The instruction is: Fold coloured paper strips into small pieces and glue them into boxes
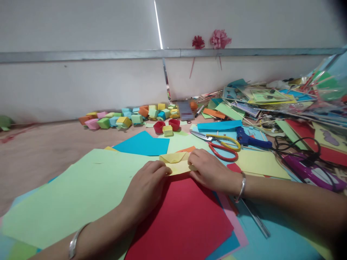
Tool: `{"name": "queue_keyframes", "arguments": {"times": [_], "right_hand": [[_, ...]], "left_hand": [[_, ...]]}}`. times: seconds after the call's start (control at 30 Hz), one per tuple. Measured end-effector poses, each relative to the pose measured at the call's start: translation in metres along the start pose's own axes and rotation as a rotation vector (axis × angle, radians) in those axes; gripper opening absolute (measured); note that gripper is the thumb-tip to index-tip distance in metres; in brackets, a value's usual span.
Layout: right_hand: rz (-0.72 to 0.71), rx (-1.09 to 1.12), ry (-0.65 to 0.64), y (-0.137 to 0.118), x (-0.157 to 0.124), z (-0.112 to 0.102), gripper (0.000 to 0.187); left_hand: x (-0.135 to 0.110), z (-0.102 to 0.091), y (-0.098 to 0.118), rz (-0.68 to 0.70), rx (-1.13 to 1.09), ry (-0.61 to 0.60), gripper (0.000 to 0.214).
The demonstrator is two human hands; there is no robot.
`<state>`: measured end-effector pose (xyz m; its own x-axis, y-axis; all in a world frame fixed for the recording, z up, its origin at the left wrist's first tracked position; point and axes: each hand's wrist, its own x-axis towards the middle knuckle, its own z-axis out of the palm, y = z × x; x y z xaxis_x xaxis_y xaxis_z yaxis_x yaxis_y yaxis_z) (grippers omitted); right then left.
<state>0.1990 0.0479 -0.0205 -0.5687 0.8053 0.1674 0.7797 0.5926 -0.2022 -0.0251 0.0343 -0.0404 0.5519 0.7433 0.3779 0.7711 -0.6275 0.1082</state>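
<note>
A small folded yellow paper (176, 161) lies on the sheets in front of me. My left hand (148, 186) presses its left end with curled fingers. At the paper's right end my right hand (210, 170) pinches the edge, fingers closed on it. Both wrists wear silver bangles. Under the hands lie a red sheet (184, 216) and a large light green sheet (78, 195). A blue sheet (142, 143) sits just beyond.
Scissors with yellow and red handles (223, 146) and a blue glue gun (251, 141) lie to the right of my hands. A row of small folded paper boxes (127, 117) runs along the wall. A heap of coloured papers and sticks (284, 104) fills the right side.
</note>
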Motion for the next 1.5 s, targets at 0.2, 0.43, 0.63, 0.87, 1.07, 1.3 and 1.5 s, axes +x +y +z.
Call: {"name": "queue_keyframes", "arguments": {"times": [0.2, 0.43, 0.63, 0.87, 1.07, 1.3, 1.5], "right_hand": [[-0.052, -0.186, -0.007, -0.004, -0.004, 0.005, 0.013], [-0.156, -0.374, -0.14, -0.018, -0.007, -0.006, 0.014], [-0.247, -0.4, -0.101, -0.018, -0.012, 0.001, 0.014], [-0.272, -0.457, -0.084, -0.021, -0.015, 0.0, 0.017], [0.052, -0.572, -0.086, -0.02, -0.012, -0.016, 0.011], [0.104, -0.505, -0.155, -0.024, -0.009, -0.022, 0.004], [0.067, -0.528, -0.123, -0.025, -0.01, -0.023, 0.016]], "left_hand": [[-0.002, 0.0, 0.001, -0.09, -0.031, 0.009, 0.031], [0.002, -0.001, 0.0, -0.222, -0.1, -0.005, 0.016], [0.004, 0.0, 0.0, -0.171, -0.142, -0.04, 0.018], [0.003, 0.002, -0.001, -0.102, -0.149, -0.081, 0.025], [0.003, 0.001, -0.001, -0.096, -0.138, -0.096, 0.025], [0.003, -0.001, 0.0, -0.1, -0.102, -0.108, 0.026], [0.004, -0.003, 0.002, -0.111, -0.082, -0.121, 0.026]]}}
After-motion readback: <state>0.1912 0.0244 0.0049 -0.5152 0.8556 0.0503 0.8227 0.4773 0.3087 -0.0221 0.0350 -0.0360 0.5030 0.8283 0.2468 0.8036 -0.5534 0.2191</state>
